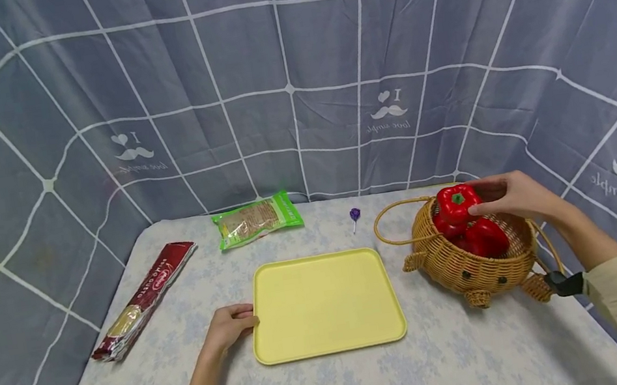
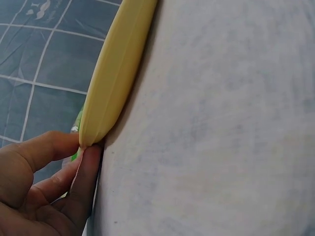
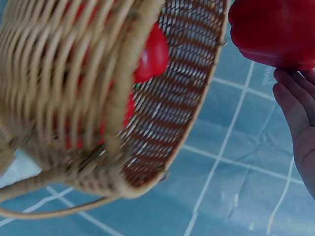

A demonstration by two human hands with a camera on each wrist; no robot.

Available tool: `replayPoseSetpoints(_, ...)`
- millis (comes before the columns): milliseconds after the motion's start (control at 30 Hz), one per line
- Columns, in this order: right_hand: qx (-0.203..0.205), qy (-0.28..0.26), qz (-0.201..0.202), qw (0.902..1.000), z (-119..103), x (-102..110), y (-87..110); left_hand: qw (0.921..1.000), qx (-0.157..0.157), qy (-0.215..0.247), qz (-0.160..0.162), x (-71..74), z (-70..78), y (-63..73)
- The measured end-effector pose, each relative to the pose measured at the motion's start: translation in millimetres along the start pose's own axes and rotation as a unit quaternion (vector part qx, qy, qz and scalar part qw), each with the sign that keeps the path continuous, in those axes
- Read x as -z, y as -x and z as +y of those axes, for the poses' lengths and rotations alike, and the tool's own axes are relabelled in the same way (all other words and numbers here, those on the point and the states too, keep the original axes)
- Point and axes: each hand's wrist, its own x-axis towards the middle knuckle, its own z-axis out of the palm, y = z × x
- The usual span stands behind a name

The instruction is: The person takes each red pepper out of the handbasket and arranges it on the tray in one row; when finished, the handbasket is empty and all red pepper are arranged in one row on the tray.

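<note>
My left hand (image 1: 229, 328) pinches the left edge of the yellow tray (image 1: 324, 305); in the left wrist view, thumb and fingers meet at the rim of the tray (image 2: 115, 73). At the right, my right hand (image 1: 513, 195) holds a red bell pepper (image 1: 457, 203) with a green stem, at the top of the wicker basket (image 1: 454, 257). The right wrist view has that pepper (image 3: 275, 32) above the basket's rim, with the fingers against it. More red peppers (image 1: 486, 238) lie inside the basket, partly hidden by its wall.
A dark red pasta packet (image 1: 148, 297) lies at the left. Toward the back are a green-edged bag of noodles (image 1: 258, 219) and a purple lollipop (image 1: 354, 215). A grey-blue curtain (image 1: 286, 77) with white lines surrounds the table. The basket's looped handle (image 1: 387, 224) sticks out leftward.
</note>
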Motion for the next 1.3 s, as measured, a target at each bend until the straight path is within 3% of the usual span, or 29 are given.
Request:
replayPoseSetpoints(467,-0.006,-0.044,-0.005,0.999,-28.4,-9.1,-18.6,0.9999,0.004,0.009,0.005,0.6,2.0,2.0)
replayPoseSetpoints(1300,0.037,-0.121,-0.046,0.991,-77.4,-69.3,-65.9,0.9999,0.001,0.017,0.003,-0.9,-0.5,3.3)
